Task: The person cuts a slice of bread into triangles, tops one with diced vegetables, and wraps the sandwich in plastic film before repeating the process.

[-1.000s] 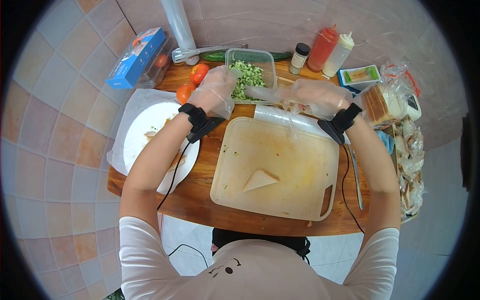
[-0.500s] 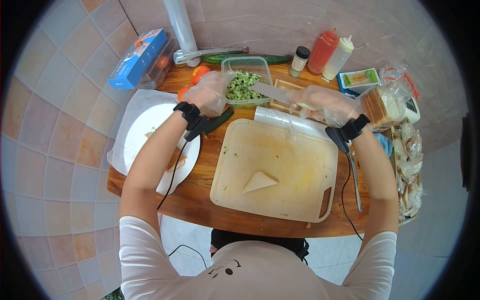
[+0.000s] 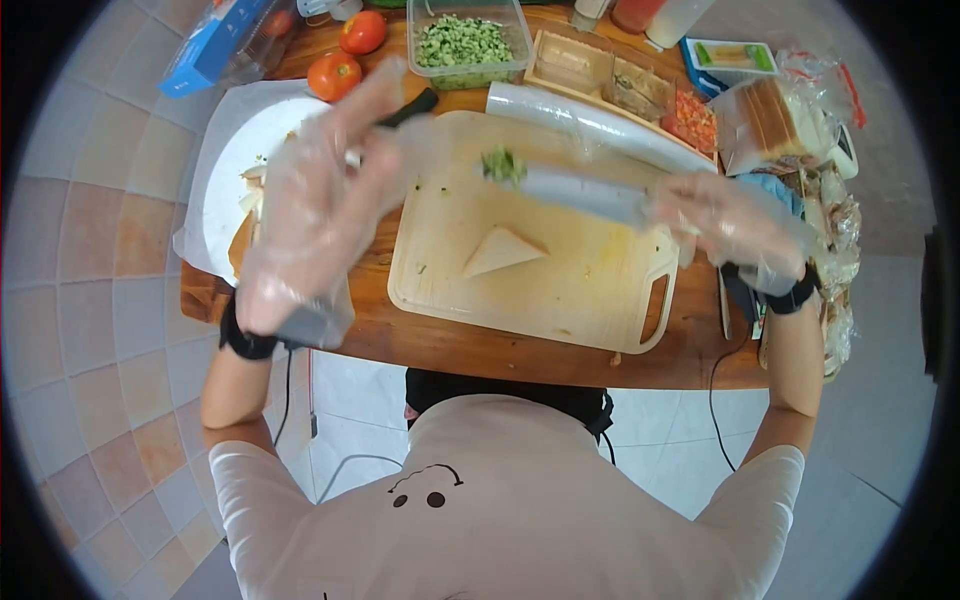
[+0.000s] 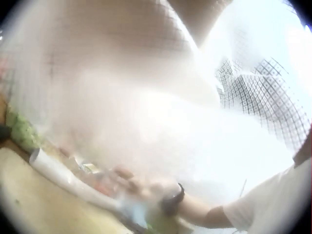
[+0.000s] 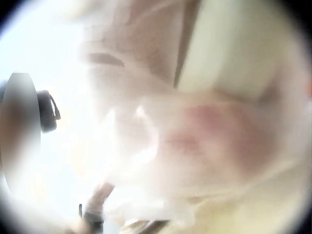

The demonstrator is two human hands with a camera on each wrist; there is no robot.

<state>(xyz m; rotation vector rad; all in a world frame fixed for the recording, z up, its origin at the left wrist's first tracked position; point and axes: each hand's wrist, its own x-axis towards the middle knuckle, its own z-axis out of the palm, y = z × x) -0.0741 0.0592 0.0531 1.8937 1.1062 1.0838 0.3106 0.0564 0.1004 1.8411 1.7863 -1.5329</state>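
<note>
In the head view my right hand (image 3: pixel 735 225), in a clear plastic glove, grips the handle of a wide knife (image 3: pixel 585 195). Its blade points left over the cutting board (image 3: pixel 520 310), with chopped green pieces (image 3: pixel 503 166) heaped at the tip. A triangle of bread (image 3: pixel 505 250) lies on the board below the blade. My gloved left hand (image 3: pixel 325 195) is raised between the white plate (image 3: pixel 225 190) and the board, fingers extended, holding nothing visible. Both wrist views are blurred by the gloves; the right hand (image 5: pixel 195 141) fills much of the right wrist view.
Behind the board are a plastic-wrap roll (image 3: pixel 590 125), a container of chopped greens (image 3: pixel 465 45) and a compartment tray (image 3: pixel 570 65). Tomatoes (image 3: pixel 333 76) stand at the back left. Bagged bread (image 3: pixel 765 125) is at the right, with sauce bottles behind.
Both hands have drawn back from the greens container toward the body. The knife has come out over the board carrying greens, and the left hand has moved left. The head view has tilted down.
</note>
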